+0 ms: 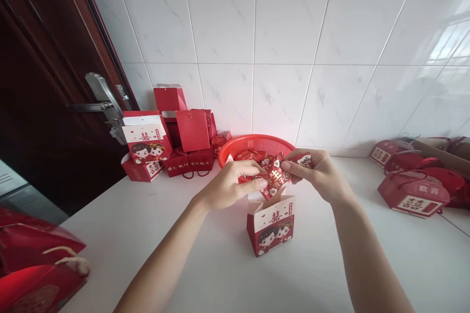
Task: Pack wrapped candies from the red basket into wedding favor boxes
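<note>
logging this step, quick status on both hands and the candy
Left hand and right hand on red wrapped candies; open box upright below; red basket close behind.

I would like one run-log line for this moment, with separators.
left hand: on red candy packet | right hand: on red packets | gift box: upright, open, below hands | red plastic basket: behind

Between your left hand (235, 183) and right hand (316, 171), the red packet (276, 181) shows a gold "生"; its other print is unclear. Below them, the open box (273, 230) reads "囍". Left of your hands, the upright box (147, 143) and the lower box (141, 170) also show "囍". To their right, the handled box (413, 193) reads "歡喜" and "囍".
</note>
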